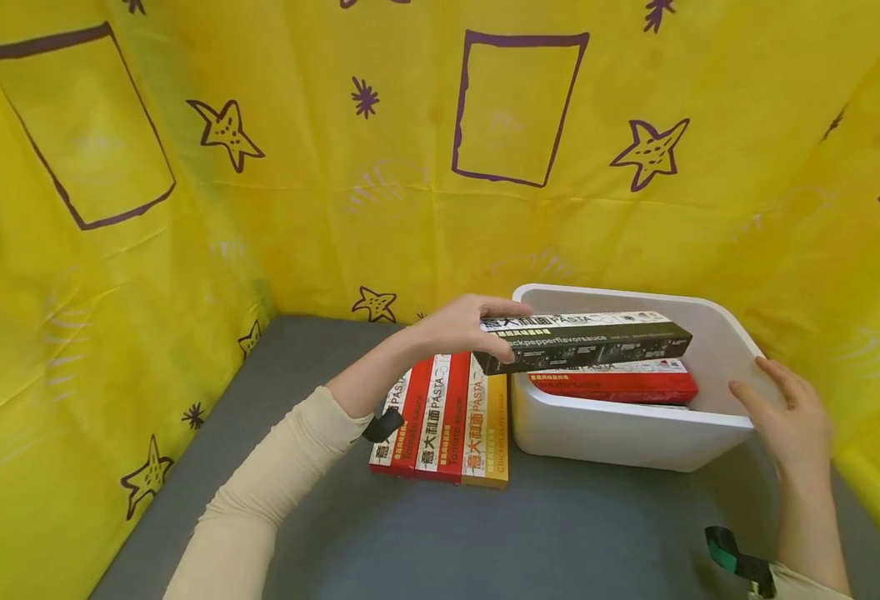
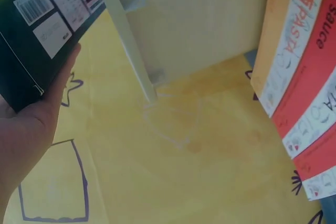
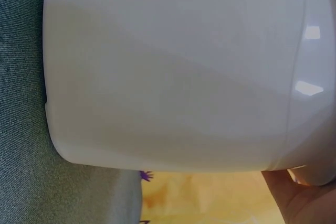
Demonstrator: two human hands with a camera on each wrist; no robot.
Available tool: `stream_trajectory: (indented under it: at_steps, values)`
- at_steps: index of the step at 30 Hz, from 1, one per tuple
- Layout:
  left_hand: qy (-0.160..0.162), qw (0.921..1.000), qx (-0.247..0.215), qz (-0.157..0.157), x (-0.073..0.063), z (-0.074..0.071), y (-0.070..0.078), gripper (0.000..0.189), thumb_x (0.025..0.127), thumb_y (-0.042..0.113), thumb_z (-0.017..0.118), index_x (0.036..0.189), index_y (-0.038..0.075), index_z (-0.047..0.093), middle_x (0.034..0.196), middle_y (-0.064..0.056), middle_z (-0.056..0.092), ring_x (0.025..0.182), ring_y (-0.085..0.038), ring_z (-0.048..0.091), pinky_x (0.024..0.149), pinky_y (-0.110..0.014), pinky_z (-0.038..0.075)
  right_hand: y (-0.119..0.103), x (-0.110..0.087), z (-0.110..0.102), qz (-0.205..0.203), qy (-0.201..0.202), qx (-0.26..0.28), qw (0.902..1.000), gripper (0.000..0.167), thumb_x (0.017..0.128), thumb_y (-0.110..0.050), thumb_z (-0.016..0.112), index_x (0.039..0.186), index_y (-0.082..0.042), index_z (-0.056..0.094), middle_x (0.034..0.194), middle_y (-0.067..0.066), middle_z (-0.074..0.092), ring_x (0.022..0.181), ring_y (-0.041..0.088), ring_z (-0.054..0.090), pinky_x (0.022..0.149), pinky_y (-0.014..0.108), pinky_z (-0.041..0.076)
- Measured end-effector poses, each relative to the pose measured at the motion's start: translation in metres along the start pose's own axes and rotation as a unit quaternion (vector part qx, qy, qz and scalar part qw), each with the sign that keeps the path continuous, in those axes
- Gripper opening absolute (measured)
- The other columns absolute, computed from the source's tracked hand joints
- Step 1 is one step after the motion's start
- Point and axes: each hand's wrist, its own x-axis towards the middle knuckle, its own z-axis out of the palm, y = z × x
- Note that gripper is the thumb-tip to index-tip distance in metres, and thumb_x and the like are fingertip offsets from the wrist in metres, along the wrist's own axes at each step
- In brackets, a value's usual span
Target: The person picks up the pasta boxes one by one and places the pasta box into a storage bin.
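My left hand (image 1: 458, 327) grips one end of a black pasta box (image 1: 586, 340), holding it tilted over the white bin (image 1: 605, 437). In the left wrist view the dark end and barcode side of that pasta box (image 2: 44, 24) show against the palm. Inside the bin lies a red tomato sauce pasta box (image 1: 612, 383), partly covered by the black one. My right hand (image 1: 792, 421) holds the bin's right rim, thumb toward the inside and fingers along the edge. The right wrist view is mostly filled by the bin's smooth outer wall (image 3: 168, 77).
Left of the bin, two red pasta boxes (image 1: 440, 425) and a yellow chicken curry one (image 1: 487, 433) lie side by side, partly behind my left arm. All rest on a grey surface (image 1: 560, 533). Yellow patterned cloth (image 1: 425, 225) hangs close behind and at both sides.
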Motion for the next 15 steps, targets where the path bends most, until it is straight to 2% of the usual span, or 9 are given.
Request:
stream_trajectory:
  at_steps: [4, 8, 10, 15]
  values:
    - [-0.038, 0.9979, 0.053, 0.006, 0.016, 0.000, 0.004, 0.066, 0.074, 0.035, 0.069, 0.138, 0.021, 0.058, 0.135, 0.009, 0.057, 0.129, -0.007, 0.044, 0.101, -0.034, 0.038, -0.002, -0.001, 0.000, 0.002, -0.003, 0.002, 1.0000, 0.062, 0.092, -0.034, 0.063, 0.145, -0.009, 0.045, 0.153, 0.020, 0.034, 0.135, 0.041, 0.032, 0.112, 0.038, 0.022]
    - [-0.078, 0.9949, 0.062, 0.014, 0.031, 0.002, 0.010, 0.064, 0.076, 0.031, 0.069, 0.138, 0.017, 0.058, 0.134, 0.005, 0.059, 0.127, -0.007, 0.046, 0.099, -0.029, 0.040, -0.002, -0.001, -0.001, 0.002, -0.004, 0.007, 1.0000, 0.062, 0.092, -0.034, 0.063, 0.146, -0.009, 0.044, 0.154, 0.019, 0.032, 0.138, 0.040, 0.030, 0.114, 0.048, 0.021]
    - [-0.094, 0.9937, 0.058, 0.018, 0.039, 0.004, 0.013, 0.064, 0.077, 0.029, 0.070, 0.138, 0.014, 0.057, 0.135, 0.003, 0.058, 0.125, -0.007, 0.047, 0.097, -0.026, 0.041, -0.002, 0.000, -0.001, 0.003, -0.003, 0.007, 1.0000, 0.062, 0.091, -0.034, 0.064, 0.146, -0.010, 0.044, 0.154, 0.019, 0.032, 0.138, 0.040, 0.030, 0.114, 0.047, 0.020]
    - [-0.113, 0.9914, 0.062, 0.025, 0.058, 0.014, 0.017, 0.059, 0.079, 0.028, 0.070, 0.135, 0.013, 0.059, 0.130, 0.006, 0.061, 0.117, -0.002, 0.052, 0.093, -0.022, 0.042, -0.001, 0.000, 0.001, 0.006, 0.004, 0.002, 1.0000, 0.061, 0.091, -0.033, 0.064, 0.145, -0.010, 0.046, 0.153, 0.018, 0.034, 0.136, 0.039, 0.033, 0.111, 0.033, 0.023]
